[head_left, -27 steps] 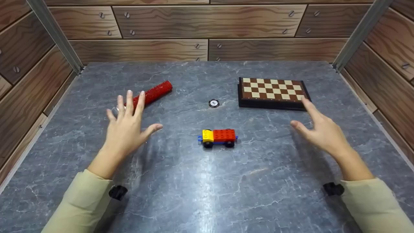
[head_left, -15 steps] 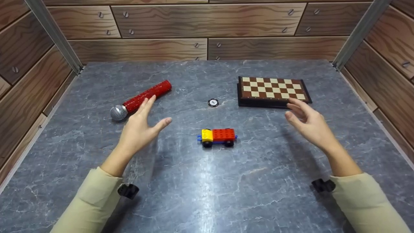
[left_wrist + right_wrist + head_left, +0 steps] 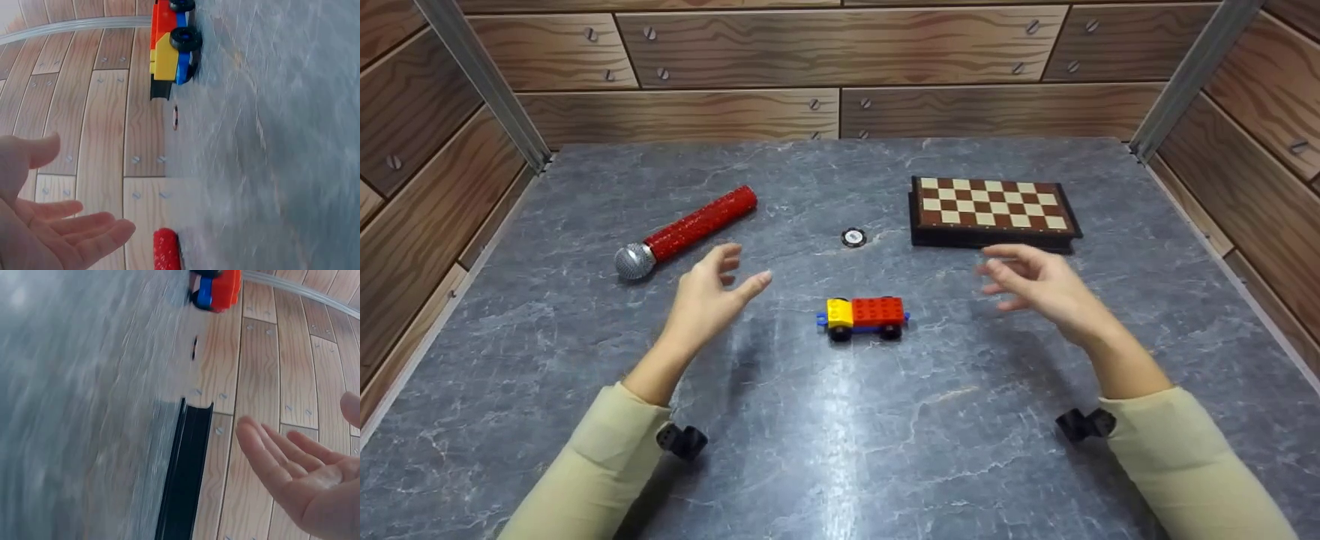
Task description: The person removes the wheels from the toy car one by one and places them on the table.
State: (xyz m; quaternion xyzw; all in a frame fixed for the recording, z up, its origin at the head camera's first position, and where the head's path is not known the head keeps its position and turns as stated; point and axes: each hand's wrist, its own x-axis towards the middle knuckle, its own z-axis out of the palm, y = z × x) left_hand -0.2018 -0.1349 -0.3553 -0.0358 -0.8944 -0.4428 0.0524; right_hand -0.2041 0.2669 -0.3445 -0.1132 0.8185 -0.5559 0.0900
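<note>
car [image 3: 866,316] between left hand [image 3: 705,301] and right hand [image 3: 1050,291]

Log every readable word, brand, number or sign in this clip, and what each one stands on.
Readable text: none.
Poker chip: a dark mark on its white centre, too small to read.
Chessboard: tiny specks along its near border, too small to tell whether they are characters.
Toy brick car and microphone: no lettering visible.
</note>
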